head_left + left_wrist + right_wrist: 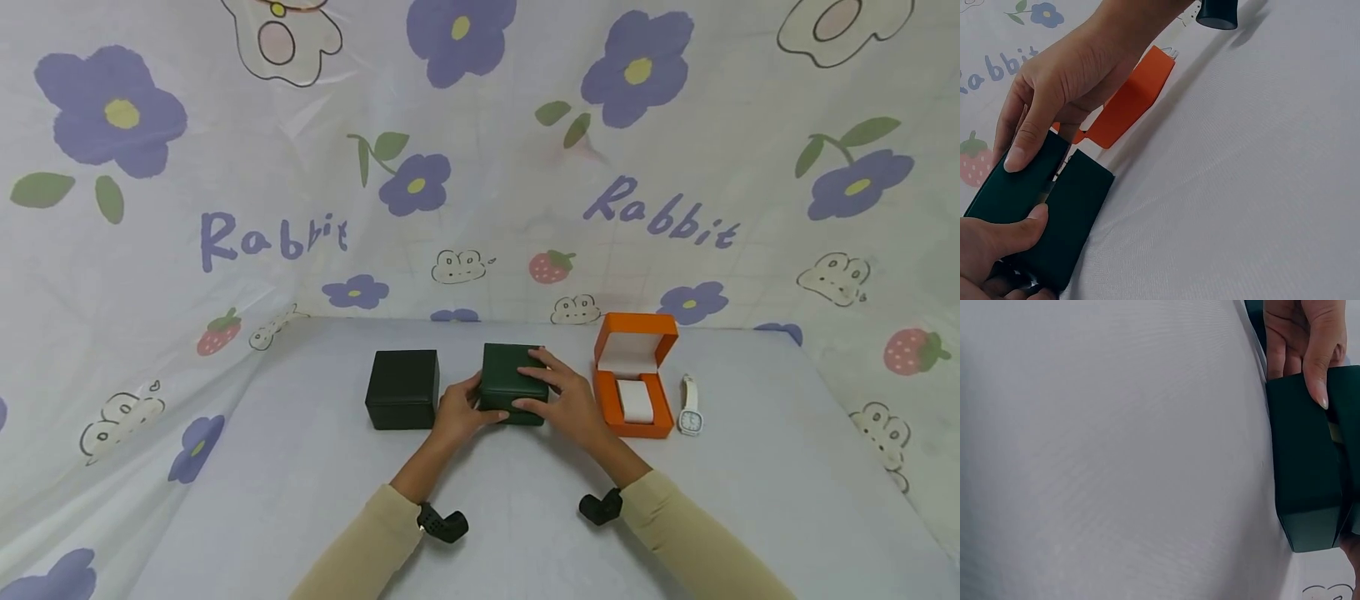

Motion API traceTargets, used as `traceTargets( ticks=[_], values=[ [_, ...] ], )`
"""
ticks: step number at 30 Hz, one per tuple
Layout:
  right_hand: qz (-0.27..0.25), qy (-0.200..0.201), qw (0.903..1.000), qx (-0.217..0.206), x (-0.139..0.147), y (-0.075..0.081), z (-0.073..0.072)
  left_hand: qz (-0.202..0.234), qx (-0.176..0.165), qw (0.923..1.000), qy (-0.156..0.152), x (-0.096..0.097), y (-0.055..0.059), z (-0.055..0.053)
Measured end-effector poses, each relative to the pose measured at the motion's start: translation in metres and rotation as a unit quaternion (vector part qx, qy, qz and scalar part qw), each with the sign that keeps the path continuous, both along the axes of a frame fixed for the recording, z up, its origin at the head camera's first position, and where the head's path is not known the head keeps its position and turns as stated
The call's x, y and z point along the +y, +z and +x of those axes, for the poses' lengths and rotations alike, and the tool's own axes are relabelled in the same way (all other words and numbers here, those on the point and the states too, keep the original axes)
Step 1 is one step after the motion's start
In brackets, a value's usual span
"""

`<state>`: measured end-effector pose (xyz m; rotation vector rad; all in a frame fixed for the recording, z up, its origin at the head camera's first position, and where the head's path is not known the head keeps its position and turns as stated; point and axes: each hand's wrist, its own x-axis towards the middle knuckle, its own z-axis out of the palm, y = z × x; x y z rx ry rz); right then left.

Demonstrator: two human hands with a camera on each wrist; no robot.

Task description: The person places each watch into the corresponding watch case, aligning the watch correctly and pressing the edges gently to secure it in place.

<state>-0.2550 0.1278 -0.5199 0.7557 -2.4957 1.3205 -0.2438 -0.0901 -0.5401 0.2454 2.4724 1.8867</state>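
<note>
A dark green watch box (pixel 508 379) sits on the table between both hands. My left hand (pixel 457 414) grips its base from the left, thumb across the front face. From the right, my right hand (pixel 566 404) holds the lid (pixel 1030 178), thumb on its front and fingers spread over the top. In the left wrist view the lid is parted slightly from the base (pixel 1075 215), and the right wrist view shows a narrow dark gap with a small gold-coloured piece (pixel 1335 432) in it. What the box contains is hidden.
A closed black box (pixel 403 390) stands to the left. On the right is an orange watch box (pixel 636 333), lid raised, with a white cushion (pixel 635 401) inside. A white watch (pixel 690 408) lies beside it. Patterned cloth (pixel 495 233) hangs behind the table.
</note>
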Motion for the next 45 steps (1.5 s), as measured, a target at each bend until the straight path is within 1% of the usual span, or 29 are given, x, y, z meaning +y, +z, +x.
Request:
traceTargets(
  ticks=[6,12,16,20,23,26,28,31,35,37,39,43,45],
  values=[
    [0.003,0.001,1.0,0.005,0.0,-0.002,0.001,-0.012,-0.001,0.9998,-0.015,-0.001,0.005,0.002],
    [0.0,0.002,1.0,0.004,0.0,0.001,0.004,-0.019,-0.007,0.9996,-0.021,-0.002,0.007,0.002],
    [0.009,0.005,0.9999,0.0,0.0,0.003,0.003,-0.011,0.004,0.9993,-0.035,-0.002,0.009,0.001],
    [0.015,0.009,0.9998,-0.008,0.001,0.004,0.002,0.0,0.006,0.9986,-0.052,-0.004,0.01,0.0],
    [0.029,0.01,0.9995,-0.007,0.002,0.006,0.002,-0.003,-0.005,0.9987,-0.051,-0.004,0.009,0.0],
    [0.049,0.009,0.9987,-0.002,0.002,0.013,0.004,-0.015,-0.013,0.9989,-0.043,-0.003,0.013,0.002],
    [0.061,0.004,0.9981,0.005,0.004,0.019,0.005,-0.027,-0.015,0.9989,-0.035,-0.003,0.018,0.004],
    [0.055,0.005,0.9984,0.006,0.008,0.028,0.007,-0.05,-0.013,0.9984,-0.023,-0.004,0.027,0.007],
    [0.03,0.01,0.9993,-0.021,0.02,0.039,0.014,-0.082,-0.001,0.9965,-0.014,-0.004,0.04,0.012],
    [0.033,0.001,0.999,-0.031,0.028,0.046,0.019,-0.096,0.01,0.9953,-0.01,-0.002,0.047,0.015],
    [0.04,-0.014,0.9986,-0.03,0.036,0.053,0.024,-0.105,0.022,0.9942,-0.006,0.0,0.053,0.018],
    [0.038,-0.043,0.998,-0.026,0.051,0.063,0.036,-0.13,0.072,0.989,-0.001,0.007,0.064,0.027],
    [0.03,-0.054,0.9976,-0.031,0.059,0.065,0.044,-0.15,0.104,0.9832,0.001,0.012,0.067,0.032]
  ],
)
